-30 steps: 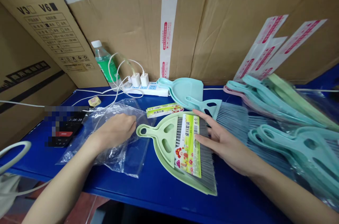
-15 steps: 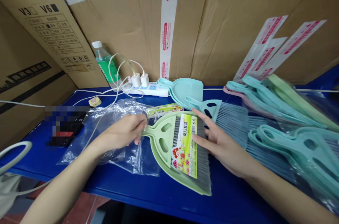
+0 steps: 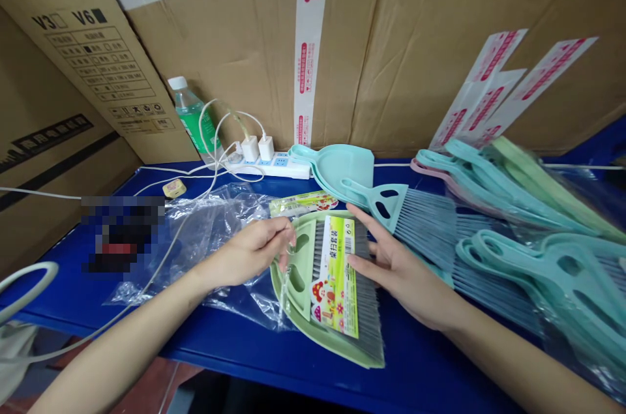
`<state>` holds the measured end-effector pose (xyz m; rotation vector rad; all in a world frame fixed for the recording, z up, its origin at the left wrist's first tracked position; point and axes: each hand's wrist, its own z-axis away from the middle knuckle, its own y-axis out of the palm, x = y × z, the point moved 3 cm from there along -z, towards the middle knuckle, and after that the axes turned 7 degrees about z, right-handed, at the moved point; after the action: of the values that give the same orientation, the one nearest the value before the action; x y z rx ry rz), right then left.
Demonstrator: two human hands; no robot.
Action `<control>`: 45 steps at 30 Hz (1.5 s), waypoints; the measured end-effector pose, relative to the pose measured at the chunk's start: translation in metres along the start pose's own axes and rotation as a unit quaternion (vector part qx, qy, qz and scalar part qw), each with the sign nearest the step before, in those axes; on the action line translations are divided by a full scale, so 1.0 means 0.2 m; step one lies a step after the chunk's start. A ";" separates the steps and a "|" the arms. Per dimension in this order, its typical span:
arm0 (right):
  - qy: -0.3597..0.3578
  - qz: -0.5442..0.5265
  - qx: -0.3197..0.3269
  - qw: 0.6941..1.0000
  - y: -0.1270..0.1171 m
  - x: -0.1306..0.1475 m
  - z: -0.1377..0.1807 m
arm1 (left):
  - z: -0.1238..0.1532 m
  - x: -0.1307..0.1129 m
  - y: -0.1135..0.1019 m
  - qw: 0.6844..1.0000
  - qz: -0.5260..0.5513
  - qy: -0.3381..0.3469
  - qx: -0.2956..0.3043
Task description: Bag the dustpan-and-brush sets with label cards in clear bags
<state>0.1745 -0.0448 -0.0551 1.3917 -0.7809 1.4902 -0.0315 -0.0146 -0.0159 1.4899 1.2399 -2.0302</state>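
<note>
A light green dustpan (image 3: 298, 274) lies on the blue table (image 3: 229, 342) with a grey-bristled brush (image 3: 369, 303) and a colourful label card (image 3: 335, 277) on top of it. My left hand (image 3: 254, 251) pinches the mouth of a clear plastic bag (image 3: 210, 231) and has it drawn over the dustpan's handle end. My right hand (image 3: 398, 267) rests with fingers stretched out against the right side of the brush and card, steadying the set.
Behind stand cardboard boxes (image 3: 391, 42), a water bottle (image 3: 193, 117) and a white power strip (image 3: 274, 165) with chargers and cables. A teal dustpan (image 3: 342, 169), a teal brush (image 3: 415, 215) and a heap of bagged sets (image 3: 538, 231) fill the right. A second label card (image 3: 303, 203) lies by the bag.
My left hand has pulled the bag's opening rightwards from the bag pile onto the dustpan handle. The dustpan has turned and slid slightly left, and my right hand followed it.
</note>
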 end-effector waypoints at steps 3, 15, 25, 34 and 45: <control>0.000 -0.001 -0.003 1.000 0.00 0.00 0.00 | 0.00 -0.03 0.00 0.998 -0.039 0.044 0.008; -0.010 0.016 -0.033 0.999 -0.03 0.00 0.01 | 0.08 -0.06 -0.39 0.809 -0.521 -0.157 -0.223; -0.016 0.028 -0.042 0.999 -0.05 0.02 0.01 | 0.05 0.00 -0.35 0.911 -0.360 -0.198 -0.047; -0.016 0.007 -0.047 0.999 -0.05 0.02 0.01 | 0.04 0.02 -0.30 0.956 -0.239 -0.170 -0.016; -0.007 0.027 -0.055 0.998 -0.05 0.03 0.01 | 0.07 0.00 -0.32 0.983 -0.105 -0.149 0.035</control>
<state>0.1848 -0.0416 -0.0505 1.3093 -0.9017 1.4591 -0.0848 0.0101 0.0137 1.0663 1.2553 -2.3499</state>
